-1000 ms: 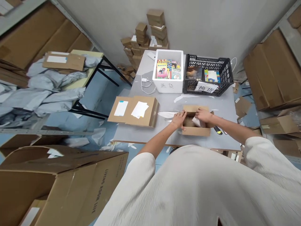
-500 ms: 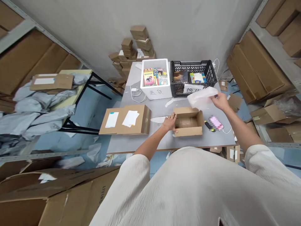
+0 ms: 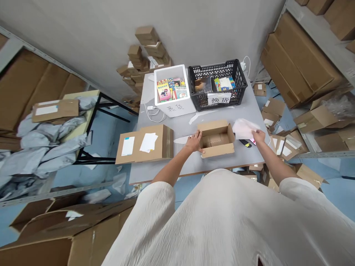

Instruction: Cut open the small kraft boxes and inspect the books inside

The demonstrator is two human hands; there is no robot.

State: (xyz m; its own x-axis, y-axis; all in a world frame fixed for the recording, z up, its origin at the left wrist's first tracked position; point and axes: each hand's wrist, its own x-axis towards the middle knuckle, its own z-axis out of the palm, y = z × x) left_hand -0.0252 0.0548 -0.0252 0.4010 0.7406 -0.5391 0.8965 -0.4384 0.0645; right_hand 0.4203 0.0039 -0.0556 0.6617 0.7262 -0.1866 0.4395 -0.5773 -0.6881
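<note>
An open cardboard box (image 3: pixel 217 150) stands on the table, its brown inner bottom showing. My left hand (image 3: pixel 195 141) grips the left end of this box, fingers over the back corner and thumb by the front wall. Between the fingers of my right hand (image 3: pixel 259 136) is the edge of a thin white packing sheet (image 3: pixel 243 128), just right of the box. Under the sheet, a pink phone (image 3: pixel 253 141) is mostly hidden. A black and yellow tool, perhaps a cutter (image 3: pixel 245 143), lies partly covered there. The pale blade of a knife-shaped object (image 3: pixel 181 140) points left from beneath my left hand.
A closed carton (image 3: pixel 141 147) with white papers lies at the table's left. Behind stand a white foam box (image 3: pixel 177 109) of books and a black crate (image 3: pixel 198 103) with more books. Grey parcels (image 3: pixel 30 159) cover a side table. Cartons crowd the floor and shelves.
My right hand has lowered the white sheet from beside the black crate towards me, down over the phone. My left hand stays on the box. The view has shifted somewhat.
</note>
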